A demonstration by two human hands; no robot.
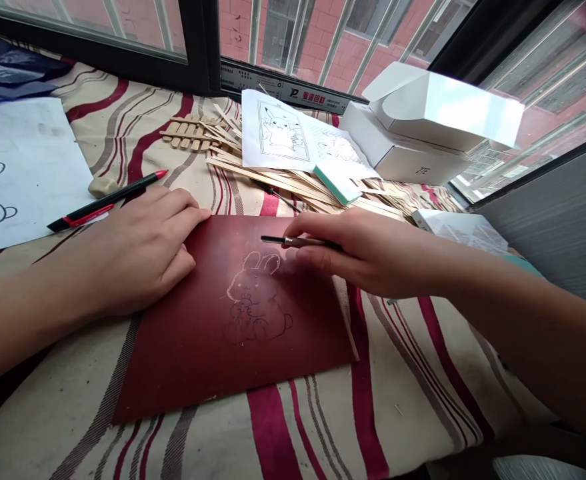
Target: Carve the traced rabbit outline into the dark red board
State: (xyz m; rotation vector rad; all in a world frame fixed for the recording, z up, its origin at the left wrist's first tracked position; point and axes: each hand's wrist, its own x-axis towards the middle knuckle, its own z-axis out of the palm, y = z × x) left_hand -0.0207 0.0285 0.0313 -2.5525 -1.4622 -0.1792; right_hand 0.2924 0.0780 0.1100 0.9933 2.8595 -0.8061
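Striped cloth (413,373) in cream, crimson and grey covers a table beneath a barred window (297,27). Near the far right sits a white ZTE box (403,157), its lid (447,107) raised and tilted. Beside it, a loose heap of thin wooden sticks (273,175) lies partly under printed line-drawing sheets (273,130), with a stick lattice (187,133) just to the left. At far left lies a paper with a rabbit outline (23,173), a black-and-red pen (105,208) across its edge and a pale eraser (101,187) just beyond.

Nearer, a dark red carving sheet (223,347) lies flat on the cloth, bearing a pale rabbit sketch (255,300). The left hand (137,250) rests on the sheet's upper left corner, fingers loosely curled, holding nothing. The right hand (367,253) pinches a slim carving tool (297,241) between thumb and fingers, its tip just beyond the rabbit's ears; contact with the sheet cannot be told.
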